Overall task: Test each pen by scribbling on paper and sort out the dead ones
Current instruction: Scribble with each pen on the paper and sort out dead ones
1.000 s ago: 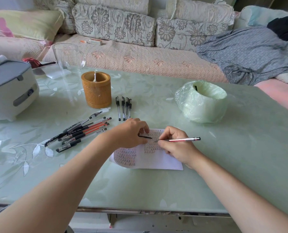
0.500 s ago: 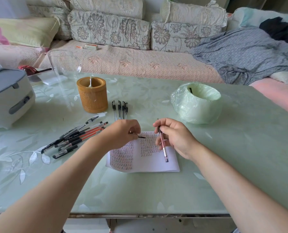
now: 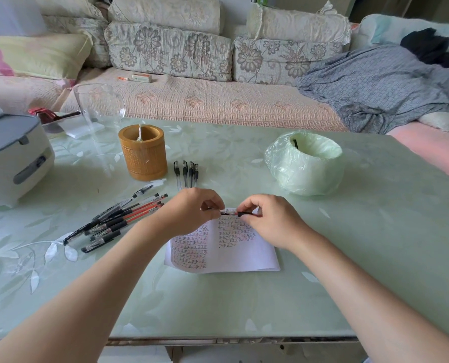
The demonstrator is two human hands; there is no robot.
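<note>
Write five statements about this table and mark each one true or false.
1. Both the left hand and the right hand pinch one pen above the paper. True.
2. Four black pens lie side by side between the bamboo cup and the bag-lined bin. True.
3. The bamboo cup lies tipped on its side. False: it stands upright.
4. The paper is blank. False: rows of small written marks cover much of it.
5. The pile of pens sits inside the bag-lined bin. False: it lies on the table, left of the paper.
</note>
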